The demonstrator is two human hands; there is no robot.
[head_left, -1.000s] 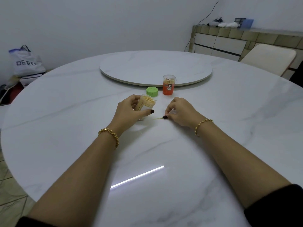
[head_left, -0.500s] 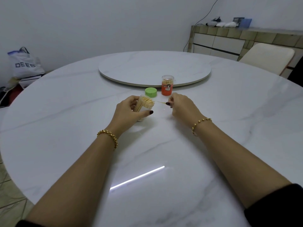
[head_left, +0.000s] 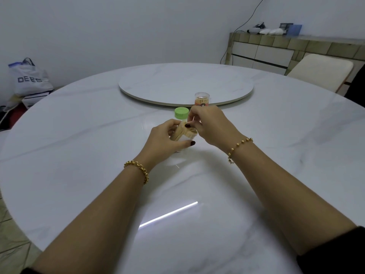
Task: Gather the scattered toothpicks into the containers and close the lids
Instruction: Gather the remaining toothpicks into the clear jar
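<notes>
- left hand [head_left: 165, 140] clamped round the tilted toothpick container [head_left: 185, 134];
- right hand [head_left: 210, 125] just above its mouth, fingers bunched together; whether they pinch anything, I cannot tell;
- green lid [head_left: 181, 112] just behind the container

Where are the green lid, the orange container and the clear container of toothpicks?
green lid [head_left: 181, 112], head view, top face.
orange container [head_left: 201, 99], head view, upper wall.
clear container [head_left: 185, 139], head view, white label.

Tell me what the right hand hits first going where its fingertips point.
The right hand would probably meet the toothpicks in the container the left hand holds; depth is unclear.
</notes>
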